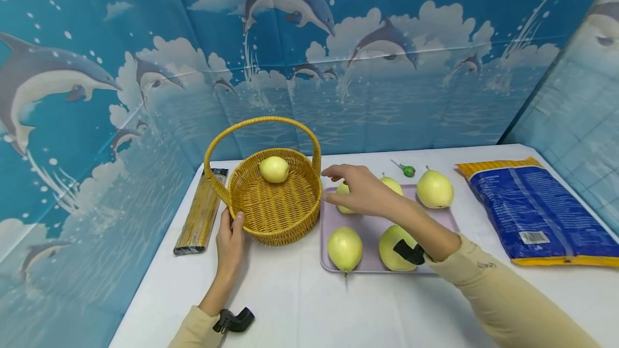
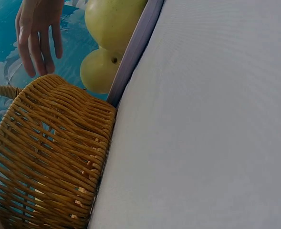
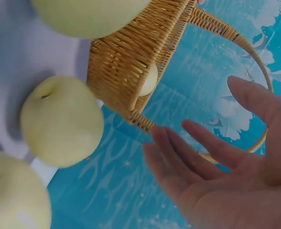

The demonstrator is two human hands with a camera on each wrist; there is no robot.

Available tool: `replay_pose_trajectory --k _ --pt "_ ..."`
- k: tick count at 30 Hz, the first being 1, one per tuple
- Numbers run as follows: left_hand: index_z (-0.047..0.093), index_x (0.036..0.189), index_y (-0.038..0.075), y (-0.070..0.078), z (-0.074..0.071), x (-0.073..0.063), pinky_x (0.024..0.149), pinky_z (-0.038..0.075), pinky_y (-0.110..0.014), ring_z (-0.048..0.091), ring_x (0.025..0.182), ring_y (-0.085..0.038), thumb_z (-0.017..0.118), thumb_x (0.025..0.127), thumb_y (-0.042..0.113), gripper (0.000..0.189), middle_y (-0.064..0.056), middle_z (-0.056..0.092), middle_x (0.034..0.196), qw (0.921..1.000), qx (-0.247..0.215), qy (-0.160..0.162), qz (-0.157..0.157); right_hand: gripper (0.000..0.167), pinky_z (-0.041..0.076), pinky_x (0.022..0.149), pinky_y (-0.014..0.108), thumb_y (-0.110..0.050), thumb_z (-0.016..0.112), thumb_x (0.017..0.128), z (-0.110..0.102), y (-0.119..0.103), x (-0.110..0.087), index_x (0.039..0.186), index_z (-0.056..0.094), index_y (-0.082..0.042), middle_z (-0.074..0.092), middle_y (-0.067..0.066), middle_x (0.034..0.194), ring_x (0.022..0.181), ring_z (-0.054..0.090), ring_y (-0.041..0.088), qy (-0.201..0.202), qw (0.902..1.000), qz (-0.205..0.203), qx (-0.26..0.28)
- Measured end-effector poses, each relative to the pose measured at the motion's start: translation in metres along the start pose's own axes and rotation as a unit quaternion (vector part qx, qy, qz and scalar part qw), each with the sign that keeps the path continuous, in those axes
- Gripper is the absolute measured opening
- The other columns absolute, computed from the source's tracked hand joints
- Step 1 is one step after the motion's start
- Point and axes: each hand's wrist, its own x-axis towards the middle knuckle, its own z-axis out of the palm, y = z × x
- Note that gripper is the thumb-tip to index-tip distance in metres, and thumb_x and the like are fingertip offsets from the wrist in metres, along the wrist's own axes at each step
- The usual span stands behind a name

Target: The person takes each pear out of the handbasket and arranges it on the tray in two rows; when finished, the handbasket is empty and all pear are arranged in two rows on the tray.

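Note:
A yellow wicker basket [image 1: 278, 235] with a tall arched handle stands at the centre-left of the white table, one pale green pear [image 1: 274, 169] lying inside near its back wall. My left hand [image 1: 229, 243] holds the basket's left front side, thumb at the rim. Over the back left of a lilac tray [image 1: 325, 259], my right hand [image 1: 355, 189] hovers with relaxed, spread fingers, nothing in them, close to the basket's right side. Several pears lie on the tray, including a front left pear [image 1: 345, 248] and a back right pear [image 1: 435, 189]; my right forearm partly covers others.
Left of the basket lies a long flat pack [image 1: 200, 216] with dark ends. A small green item [image 1: 408, 171] on a thin stick sits behind the tray. A blue and yellow bag [image 1: 537, 214] lies at the right. A dolphin-print curtain [image 1: 290, 90] hangs behind the table.

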Motion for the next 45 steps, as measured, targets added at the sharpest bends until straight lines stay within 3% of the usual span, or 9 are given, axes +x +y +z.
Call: replay_pose_trajectory --k 6,11,14,18,22,25,29,37,45 --pt "0.040 0.160 0.007 0.002 -0.001 0.000 0.115 0.040 -0.032 0.052 0.140 -0.028 0.042 0.115 0.036 0.054 -0.018 0.056 0.151 1.0000 0.006 -0.004 0.000 0.055 0.052 0.107 0.049 -0.030 0.074 0.100 0.012 -0.009 0.032 0.145 0.060 -0.002 0.067 0.014 0.140 0.128 0.063 0.032 -0.023 0.9992 -0.032 -0.012" --pt "0.043 0.159 0.008 0.004 -0.002 0.001 0.100 0.041 -0.014 0.057 0.129 -0.024 0.044 0.114 0.036 0.053 -0.017 0.060 0.144 0.9999 0.011 0.002 0.004 0.062 0.050 0.111 0.048 -0.031 0.075 0.100 0.023 -0.016 0.056 0.150 0.054 -0.002 0.063 0.014 0.145 0.133 0.060 0.034 -0.030 0.9987 -0.036 -0.018" --pt "0.044 0.157 0.008 0.005 -0.002 0.003 0.097 0.042 -0.013 0.058 0.124 -0.023 0.045 0.114 0.037 0.053 -0.017 0.062 0.139 0.9999 0.013 0.006 0.001 0.064 0.049 0.114 0.048 -0.031 0.074 0.100 0.030 -0.018 0.068 0.152 0.051 -0.001 0.061 0.016 0.148 0.137 0.058 0.034 -0.027 0.9988 -0.038 -0.015" --pt "0.044 0.157 0.007 0.004 -0.003 0.003 0.104 0.043 -0.020 0.057 0.132 -0.026 0.045 0.114 0.038 0.053 -0.017 0.060 0.144 0.9999 0.010 0.004 -0.005 0.066 0.048 0.115 0.047 -0.029 0.073 0.101 0.041 -0.020 0.083 0.154 0.048 0.000 0.057 0.018 0.152 0.139 0.057 0.034 -0.007 0.9994 -0.032 0.008" --pt "0.042 0.158 0.007 0.003 -0.005 0.004 0.111 0.042 -0.027 0.054 0.139 -0.028 0.044 0.114 0.037 0.053 -0.018 0.058 0.149 1.0000 0.002 0.002 -0.008 0.066 0.048 0.115 0.048 -0.027 0.073 0.101 0.052 -0.019 0.095 0.155 0.047 -0.002 0.055 0.019 0.154 0.141 0.055 0.035 0.026 0.9969 -0.003 0.074" --pt "0.043 0.157 0.006 0.001 -0.006 0.004 0.106 0.042 -0.021 0.056 0.136 -0.029 0.044 0.114 0.036 0.052 -0.019 0.059 0.147 1.0000 0.003 0.004 -0.007 0.061 0.047 0.116 0.048 -0.026 0.073 0.101 0.060 -0.016 0.105 0.154 0.050 -0.005 0.055 0.018 0.155 0.143 0.053 0.035 0.051 0.9856 0.030 0.158" --pt "0.044 0.156 0.005 0.001 -0.006 0.003 0.096 0.042 -0.012 0.059 0.127 -0.026 0.045 0.114 0.036 0.052 -0.020 0.061 0.141 1.0000 0.007 0.006 -0.003 0.055 0.047 0.115 0.048 -0.026 0.071 0.101 0.067 -0.015 0.115 0.151 0.053 -0.008 0.054 0.017 0.155 0.145 0.051 0.034 0.067 0.9634 0.078 0.247" --pt "0.045 0.156 0.008 -0.001 -0.002 -0.002 0.094 0.043 -0.013 0.059 0.121 -0.025 0.045 0.114 0.035 0.050 -0.018 0.063 0.136 1.0000 0.006 0.004 -0.007 0.056 0.048 0.113 0.049 -0.026 0.069 0.103 0.068 -0.026 0.124 0.152 0.051 -0.005 0.051 0.016 0.155 0.142 0.050 0.034 0.061 0.9316 0.176 0.312" --pt "0.043 0.158 0.009 0.001 -0.001 -0.002 0.100 0.042 -0.014 0.057 0.131 -0.025 0.045 0.114 0.035 0.051 -0.018 0.061 0.143 1.0000 -0.007 0.003 -0.005 0.064 0.032 0.125 0.057 -0.038 0.054 0.111 0.069 -0.024 0.145 0.161 0.037 -0.002 0.032 0.018 0.169 0.156 0.031 0.038 0.003 0.9088 0.215 0.357"
